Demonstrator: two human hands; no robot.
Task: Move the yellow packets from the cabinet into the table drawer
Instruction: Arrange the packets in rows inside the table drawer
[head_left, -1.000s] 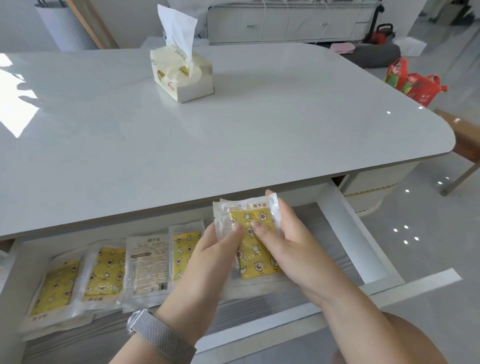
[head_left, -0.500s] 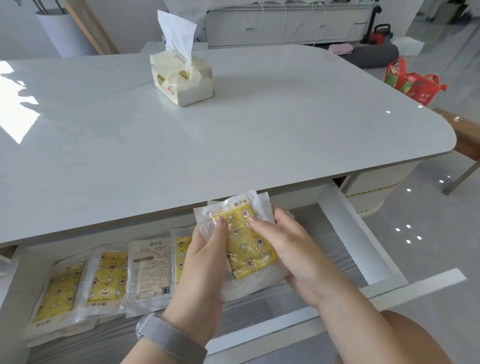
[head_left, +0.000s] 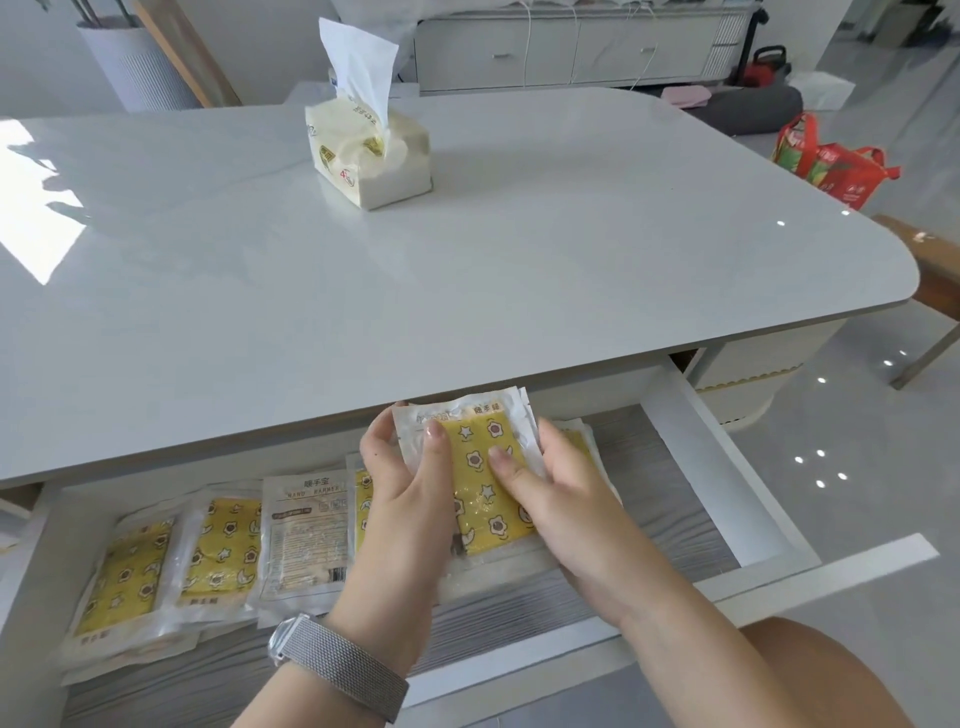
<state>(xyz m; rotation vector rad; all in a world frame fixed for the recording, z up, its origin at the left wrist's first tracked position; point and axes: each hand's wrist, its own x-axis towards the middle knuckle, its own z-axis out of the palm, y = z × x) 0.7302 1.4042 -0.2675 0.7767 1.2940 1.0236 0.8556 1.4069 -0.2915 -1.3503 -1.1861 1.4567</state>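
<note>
**Over the open drawer, both hands on a yellow packet**

Over the open table drawer (head_left: 722, 447), seen from the head camera, both hands held a small stack of yellow packets (head_left: 485, 483), the top one printed with stars and flowers inside a clear wrapper. The left hand (head_left: 402, 499) gripped the stack's left edge, its thumb lying flat on the front and the other fingers curled behind. The right hand (head_left: 566, 499) gripped the right edge the same way, thumb (head_left: 506, 465) pressed on the yellow face, the fingers wrapped round the back and mostly hidden. The stack was tilted, just below the table edge (head_left: 467, 374). A metal mesh watch (head_left: 337, 665) sat on the left wrist.

Further left in the drawer lay a row of packets (head_left: 223, 545), overlapping, one (head_left: 306, 535) turned with its white printed back up. On the table top stood a tissue pack (head_left: 369, 150) with a sheet pulled up. A red bag (head_left: 831, 166) stood on the floor beyond the table's right corner.
</note>
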